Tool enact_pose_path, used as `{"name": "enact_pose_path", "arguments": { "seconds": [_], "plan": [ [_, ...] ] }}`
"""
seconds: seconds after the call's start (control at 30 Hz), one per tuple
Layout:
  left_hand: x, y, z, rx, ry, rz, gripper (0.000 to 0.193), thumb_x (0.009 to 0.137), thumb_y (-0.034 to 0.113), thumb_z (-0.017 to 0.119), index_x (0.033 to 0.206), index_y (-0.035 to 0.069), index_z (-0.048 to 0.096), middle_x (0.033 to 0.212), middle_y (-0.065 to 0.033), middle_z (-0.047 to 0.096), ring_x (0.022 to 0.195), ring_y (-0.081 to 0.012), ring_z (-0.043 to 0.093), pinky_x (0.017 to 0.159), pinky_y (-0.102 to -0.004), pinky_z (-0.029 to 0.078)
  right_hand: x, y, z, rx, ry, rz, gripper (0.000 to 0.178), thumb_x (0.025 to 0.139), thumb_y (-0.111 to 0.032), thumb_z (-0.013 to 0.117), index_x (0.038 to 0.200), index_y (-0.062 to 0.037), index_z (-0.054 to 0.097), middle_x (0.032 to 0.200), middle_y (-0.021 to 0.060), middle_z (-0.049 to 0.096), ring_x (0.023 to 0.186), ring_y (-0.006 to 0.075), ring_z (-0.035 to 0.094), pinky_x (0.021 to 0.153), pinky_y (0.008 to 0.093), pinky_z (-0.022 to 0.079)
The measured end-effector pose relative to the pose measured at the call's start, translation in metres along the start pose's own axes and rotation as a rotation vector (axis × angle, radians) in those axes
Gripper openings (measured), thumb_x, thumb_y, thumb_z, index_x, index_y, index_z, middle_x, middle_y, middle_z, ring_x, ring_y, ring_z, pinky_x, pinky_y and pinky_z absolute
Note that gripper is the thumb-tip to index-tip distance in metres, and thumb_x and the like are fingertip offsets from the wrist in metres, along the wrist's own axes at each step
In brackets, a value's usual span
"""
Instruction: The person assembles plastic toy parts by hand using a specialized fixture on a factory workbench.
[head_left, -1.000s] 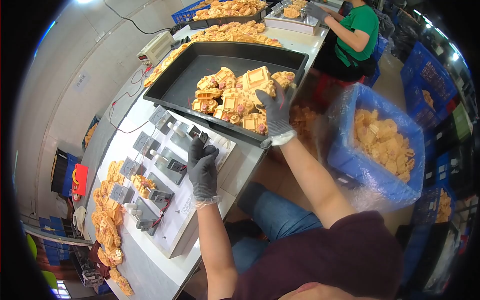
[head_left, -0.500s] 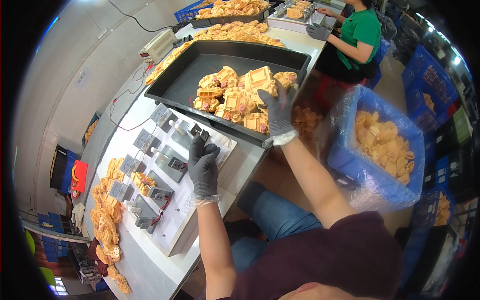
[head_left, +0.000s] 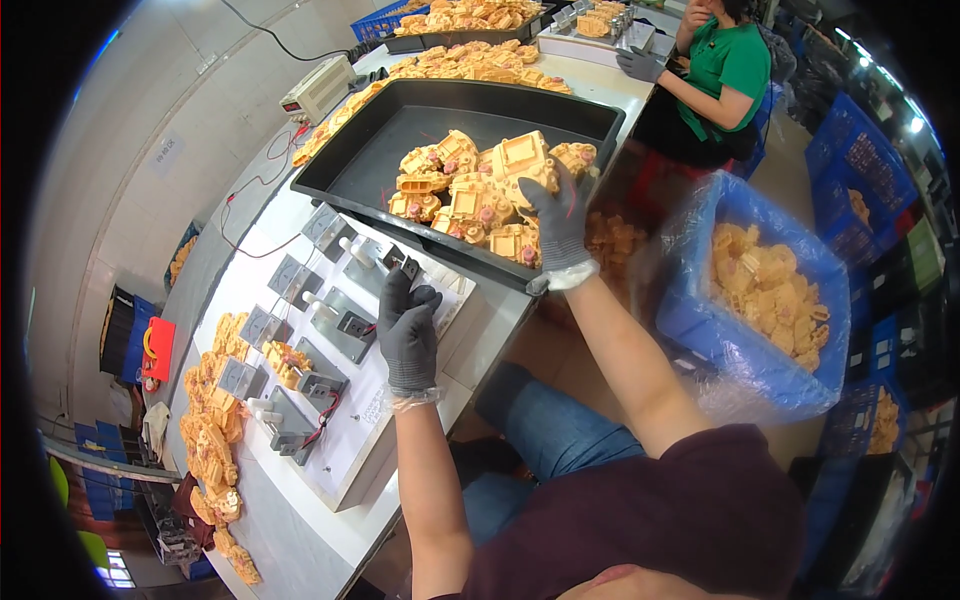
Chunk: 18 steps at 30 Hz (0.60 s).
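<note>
My right hand (head_left: pixel 562 232), in a grey glove, is at the right end of the black tray (head_left: pixel 335 180). Its thumb and fingers grip the edge of a yellow plastic casing (head_left: pixel 522 158) above a heap of similar casings (head_left: pixel 470 203). By the nearest corner of the white test board (head_left: pixel 345 465), my left hand (head_left: pixel 408 335) is closed, its fingers curled beside a small black block (head_left: pixel 409 268). What the curled fingers hold, if anything, is hidden. On the board, another yellow casing (head_left: pixel 287 363) sits in one of several grey metal fixtures (head_left: pixel 342 325).
Rows of yellow casings (head_left: pixel 212 440) line the table's left side. A beige power supply (head_left: pixel 318 88) stands at the back. To my right is a blue crate (head_left: pixel 690 300) lined with plastic and holding casings. A co-worker in green (head_left: pixel 730 70) sits at the far right.
My hands keep almost the same positions. The co-worker has raised one hand toward the head; the other gloved hand stays on the far table.
</note>
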<state>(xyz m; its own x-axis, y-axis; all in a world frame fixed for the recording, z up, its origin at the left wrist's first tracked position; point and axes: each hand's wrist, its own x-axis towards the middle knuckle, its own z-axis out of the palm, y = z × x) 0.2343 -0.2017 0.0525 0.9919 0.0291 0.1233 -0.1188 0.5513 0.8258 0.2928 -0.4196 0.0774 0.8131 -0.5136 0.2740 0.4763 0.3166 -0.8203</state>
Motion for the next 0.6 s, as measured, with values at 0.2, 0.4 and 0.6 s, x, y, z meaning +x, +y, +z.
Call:
{"name": "enact_pose_path", "arguments": {
  "seconds": [0.2,0.4,0.6],
  "plan": [
    [-0.0010,0.0013,0.0027,0.007,0.008,0.004,0.065,0.068,-0.008,0.044,0.133,-0.006,0.042,0.126,-0.0156,0.053,0.092,-0.0180,0.057,0.084,-0.0289,0.051,0.0027,0.0027,-0.0024,-0.003,-0.011,0.022,0.052,0.080,-0.009,0.072,0.125,0.0017,0.047,0.109,0.0097,0.060,0.093,0.0140,0.061,0.080,0.0261,0.052],
    [-0.0004,0.0009,0.0011,-0.002,0.005,-0.004,0.065,0.069,-0.009,0.044,0.134,-0.006,0.041,0.126,-0.0151,0.052,0.092,-0.0175,0.056,0.083,-0.0282,0.050,0.0021,0.0025,-0.0009,0.011,-0.008,0.014,0.052,0.080,-0.007,0.071,0.125,0.0019,0.046,0.111,0.0107,0.060,0.094,0.0143,0.061,0.081,0.0266,0.052],
    [-0.0002,0.0005,0.0021,0.008,0.003,0.000,0.066,0.069,-0.009,0.043,0.135,-0.006,0.040,0.126,-0.0148,0.052,0.093,-0.0174,0.056,0.083,-0.0278,0.050,0.0030,0.0032,-0.0034,0.005,-0.016,0.015,0.052,0.080,-0.008,0.071,0.124,0.0023,0.047,0.111,0.0108,0.060,0.094,0.0143,0.061,0.081,0.0266,0.052]
  ]
}}
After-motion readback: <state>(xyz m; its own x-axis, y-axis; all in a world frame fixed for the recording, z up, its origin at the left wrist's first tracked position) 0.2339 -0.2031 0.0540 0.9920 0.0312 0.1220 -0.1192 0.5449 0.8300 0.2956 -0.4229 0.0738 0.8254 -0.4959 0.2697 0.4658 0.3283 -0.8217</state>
